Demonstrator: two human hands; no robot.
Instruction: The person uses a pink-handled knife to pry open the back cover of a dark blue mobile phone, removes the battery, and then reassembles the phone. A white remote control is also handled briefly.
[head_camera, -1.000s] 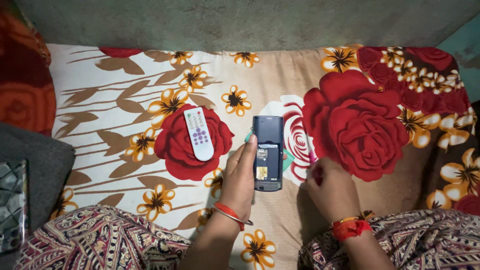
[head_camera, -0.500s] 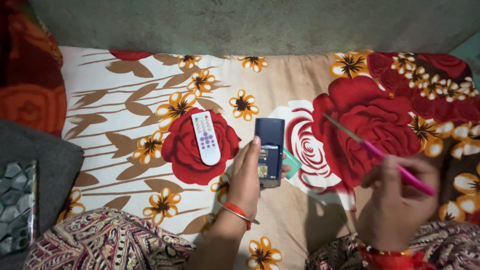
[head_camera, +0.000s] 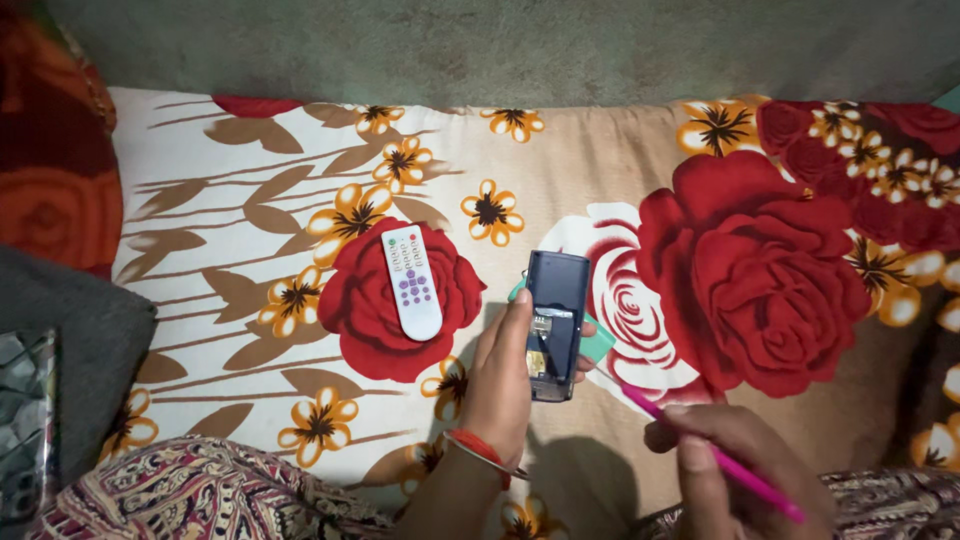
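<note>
A floral bedsheet (head_camera: 250, 230), printed with large red roses, is spread across the whole field and serves as the work surface. A grey cushion (head_camera: 60, 360) is seen at the left edge. A white remote control (head_camera: 412, 282) lies on a rose, well apart from the work. Near the middle, a dark blue handset (head_camera: 556, 322) lies face down with its back cover off and its inner compartment exposed, resting partly on a teal card (head_camera: 598, 340). It is steadied by the left hand (head_camera: 500, 375), whose fingers are laid flat along its left side, the tips curled over the edge (a brace, not a full grasp). A thin pink tool (head_camera: 700, 445) is pinched between the closed fingers of the right hand (head_camera: 735, 465), its tip directed at the open compartment.

Several risks may be judged. The soft sheet gives little support, so the handset could be tipped or slid if pressed by the tip. Contacts in the compartment could be scratched or bent by a slip. Any small part freed there could be lost in the busy print.
</note>
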